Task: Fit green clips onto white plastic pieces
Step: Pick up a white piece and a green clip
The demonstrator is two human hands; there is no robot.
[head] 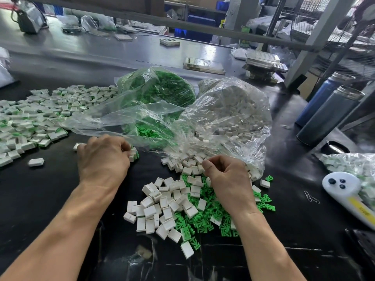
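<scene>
A black desk [60, 199] carries everything here. Two clear bags lie toward its middle, mouths open to the near edge: the bag of clips [156, 92] holds green parts, and just to its right, touching it, the bag of whites [229, 110] spills white pieces onto the desk. Along the left edge spreads a wide heap of finished pieces [36, 116], white with green showing. Between the person's forearms, near the front edge, sits a loose pile of white pieces [162, 207], and beside and partly under it a scatter of green clips [203, 220]. Two dark bottles [328, 110] stand by the right edge, with a white tool [345, 189] nearer the front. The left hand [103, 157] is curled knuckles-up, its fingers closed round a few white pieces with green at their tips, by the clip bag's mouth. The right hand [225, 175] hovers over the pile, thumb and fingers pinched together; what it pinches I cannot tell.
</scene>
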